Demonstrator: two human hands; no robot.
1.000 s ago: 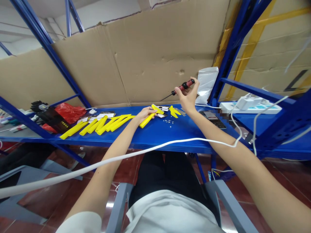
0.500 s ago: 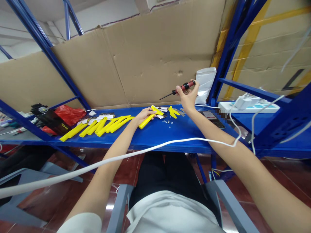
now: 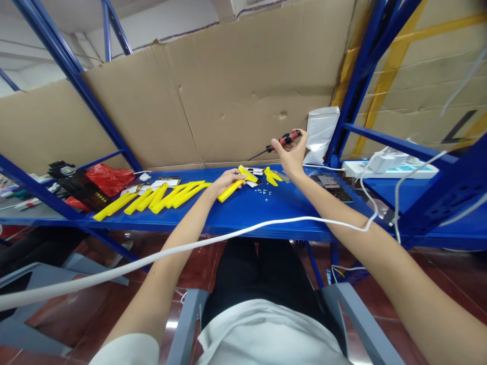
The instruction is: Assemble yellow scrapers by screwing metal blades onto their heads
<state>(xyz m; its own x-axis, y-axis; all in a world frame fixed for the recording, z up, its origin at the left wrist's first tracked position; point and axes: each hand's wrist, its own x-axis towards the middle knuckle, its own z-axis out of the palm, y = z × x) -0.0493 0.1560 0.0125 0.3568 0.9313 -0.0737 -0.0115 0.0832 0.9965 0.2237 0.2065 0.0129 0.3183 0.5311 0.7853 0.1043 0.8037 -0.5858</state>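
My left hand [image 3: 227, 181] is closed around a yellow tool handle [image 3: 230, 191] low over the blue table; a yellow head piece [image 3: 248, 174] joins or overlaps its upper end. In my right hand [image 3: 292, 152] is a red and black screwdriver [image 3: 285, 140], held above the tabletop with its thin shaft pointing left and down, apart from the yellow piece. Several tiny screws [image 3: 265, 192] lie scattered between the hands. Beyond them are loose yellow parts [image 3: 271, 176]. Left of my left hand, several long yellow pieces [image 3: 162, 197] lie in a slanted row, with white cards at their far ends.
A white cable [image 3: 228, 241] stretches across in front of me. At right are a phone [image 3: 333, 187], a power strip [image 3: 391, 169] and a white packet [image 3: 322, 129]. A black box [image 3: 79, 187] and red bag [image 3: 110, 178] sit left. Cardboard [image 3: 247, 91] walls the back.
My right hand has shifted slightly left and down with the screwdriver, whose tip is now nearer the yellow piece. My left hand has barely moved.
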